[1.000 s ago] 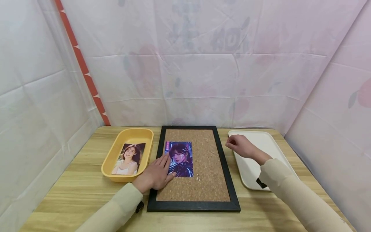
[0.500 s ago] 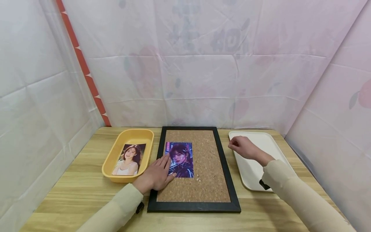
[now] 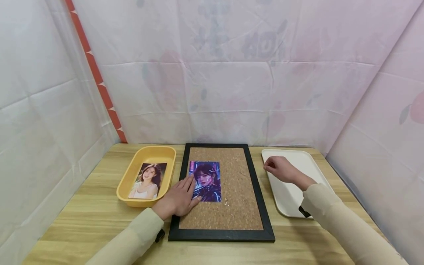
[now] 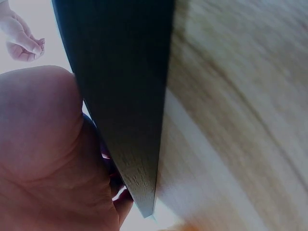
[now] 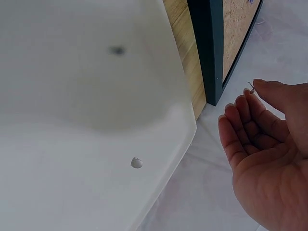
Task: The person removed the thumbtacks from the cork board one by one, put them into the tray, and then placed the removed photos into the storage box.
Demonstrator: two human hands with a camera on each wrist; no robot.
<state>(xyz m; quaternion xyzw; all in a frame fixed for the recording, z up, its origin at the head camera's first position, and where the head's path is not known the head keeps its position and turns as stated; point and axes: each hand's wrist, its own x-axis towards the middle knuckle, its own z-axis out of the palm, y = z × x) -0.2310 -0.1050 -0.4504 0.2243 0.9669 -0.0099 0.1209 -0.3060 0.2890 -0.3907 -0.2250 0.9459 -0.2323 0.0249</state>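
My left hand (image 3: 179,197) lies flat with fingers extended, pressing the left edge of a purple-blue picture card (image 3: 207,182) onto the framed cork board (image 3: 238,217). In the left wrist view, the palm (image 4: 43,144) is beside the black frame (image 4: 120,96). My right hand (image 3: 281,169) hovers over the left edge of the white tray (image 3: 308,162). Its thumb and index finger pinch a small pin (image 5: 251,89), whose thin metal point sticks up in the right wrist view. The pin's head is mostly hidden by the fingertips.
A yellow bin (image 3: 127,180) stands left of the board, holding a portrait photo (image 3: 147,182). Tiny white specks (image 3: 226,202) dot the cork by the card. A small round white thing (image 5: 136,162) lies in the tray. Fabric walls (image 3: 228,84) enclose the wooden table (image 3: 82,217).
My right hand has shifted slightly to the right, from the tray's left edge further over it. The left hand and the card have stayed in place.
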